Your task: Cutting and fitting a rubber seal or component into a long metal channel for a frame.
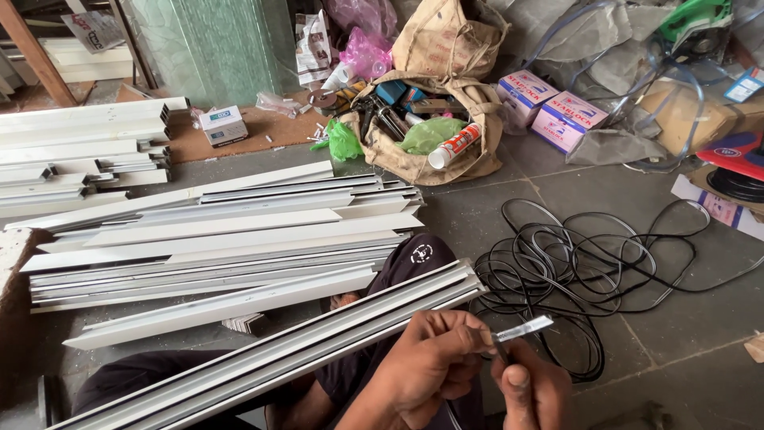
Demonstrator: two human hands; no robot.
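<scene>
Both hands meet at the 6 o'clock edge of the head view. Left hand (430,362) is curled shut, its fingers pinching one end of a thin grey strip (521,328). Right hand (529,390) sits just beside it at 5 o'clock; the thumb presses up at the strip from below, and I cannot tell if the other fingers are closed, because the frame cuts them. From the left fingertips the strip sticks out toward 2 o'clock, above the right thumb, and is slightly tilted.

A long white profile (302,350) lies across the person's knee (414,259), running from 8 o'clock up to the left hand. At 9 to 10 o'clock a pile of white profiles (223,239) rests on the floor. Black cable (573,271) lies coiled at 3 o'clock, near the hands but not touching. An open tool bag (430,119) stands at 12 o'clock, with two boxes (549,107) just beside it at 1 o'clock.
</scene>
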